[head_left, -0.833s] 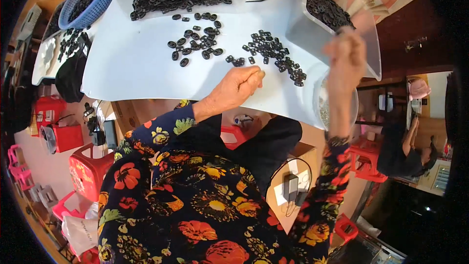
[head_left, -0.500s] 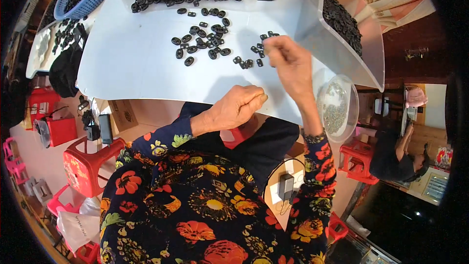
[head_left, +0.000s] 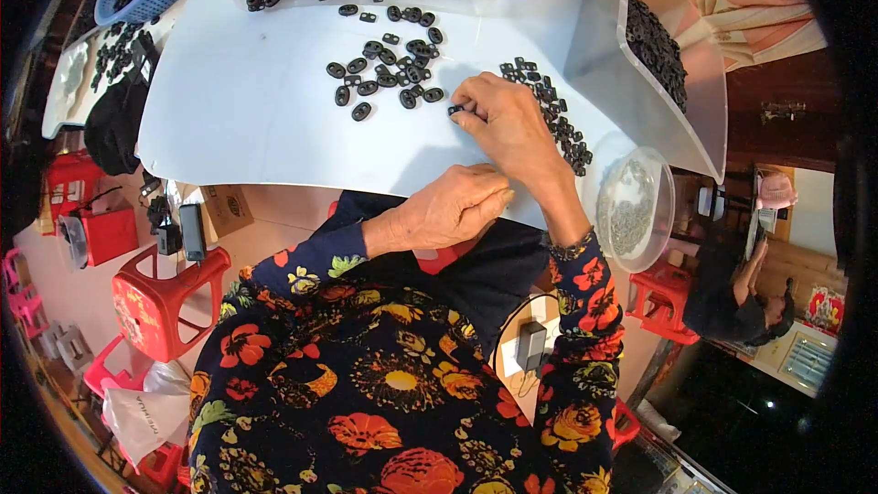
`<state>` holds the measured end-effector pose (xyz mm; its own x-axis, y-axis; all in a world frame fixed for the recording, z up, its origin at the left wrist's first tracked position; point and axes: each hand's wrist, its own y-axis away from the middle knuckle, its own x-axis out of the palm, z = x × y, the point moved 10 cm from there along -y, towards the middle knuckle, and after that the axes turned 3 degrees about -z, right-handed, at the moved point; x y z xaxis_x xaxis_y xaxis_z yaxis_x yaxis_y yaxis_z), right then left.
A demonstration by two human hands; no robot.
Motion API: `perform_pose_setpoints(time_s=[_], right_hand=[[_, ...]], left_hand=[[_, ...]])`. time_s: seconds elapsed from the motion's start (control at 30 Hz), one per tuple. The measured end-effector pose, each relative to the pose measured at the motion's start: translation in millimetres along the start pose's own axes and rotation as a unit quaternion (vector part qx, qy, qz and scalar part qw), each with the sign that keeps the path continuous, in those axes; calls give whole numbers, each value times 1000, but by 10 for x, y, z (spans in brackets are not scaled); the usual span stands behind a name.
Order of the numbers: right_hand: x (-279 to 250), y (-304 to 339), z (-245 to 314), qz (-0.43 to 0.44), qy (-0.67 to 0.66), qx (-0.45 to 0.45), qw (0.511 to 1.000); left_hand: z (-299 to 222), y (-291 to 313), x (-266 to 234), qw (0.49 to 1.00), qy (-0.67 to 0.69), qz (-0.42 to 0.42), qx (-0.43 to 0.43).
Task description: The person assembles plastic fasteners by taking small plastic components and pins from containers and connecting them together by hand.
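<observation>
Okay, black piece [head_left: 455,110]: looks like hard plastic to us, so we'd guess very light, stiff, a bit slick and not easy to break.
Best hold: we'd take it by its edges, thumb against index tip, since it's tiny and could flick away.
Where it is: at the fingertips of the right hand [head_left: 508,119], straight far of the left hand [head_left: 457,206], just right of the ovals [head_left: 361,112].
Right hand: thumb and index nearly together, pinching the piece as far as we can see; other fingers curled.
Left hand: closed in a loose fist at the table's [head_left: 238,119] near edge, near the right wrist. We can't tell if anything's inside.
Blocks [head_left: 569,137]: small black ones, loosely heaped right of the right hand.
Tub [head_left: 660,229]: clear, farther right, with small shiny bits in it.
</observation>
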<state>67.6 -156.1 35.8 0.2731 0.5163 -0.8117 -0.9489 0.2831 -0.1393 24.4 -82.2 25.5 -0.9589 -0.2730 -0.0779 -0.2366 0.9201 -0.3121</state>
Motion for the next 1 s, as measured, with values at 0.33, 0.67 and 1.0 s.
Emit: perform_pose_setpoints(time_s=[0.33,0.67,1.0], right_hand=[[-174,-32,74,-10,134,29,990],[115,-211,117,122,94,52,987],[33,-347,203,26,-2,-30,999]], left_hand=[[-9,14,9,1000,-8,4,16],[-4,11,15,1000,30,-1,-6],[-19,6,27,1000,24,11,-11]])
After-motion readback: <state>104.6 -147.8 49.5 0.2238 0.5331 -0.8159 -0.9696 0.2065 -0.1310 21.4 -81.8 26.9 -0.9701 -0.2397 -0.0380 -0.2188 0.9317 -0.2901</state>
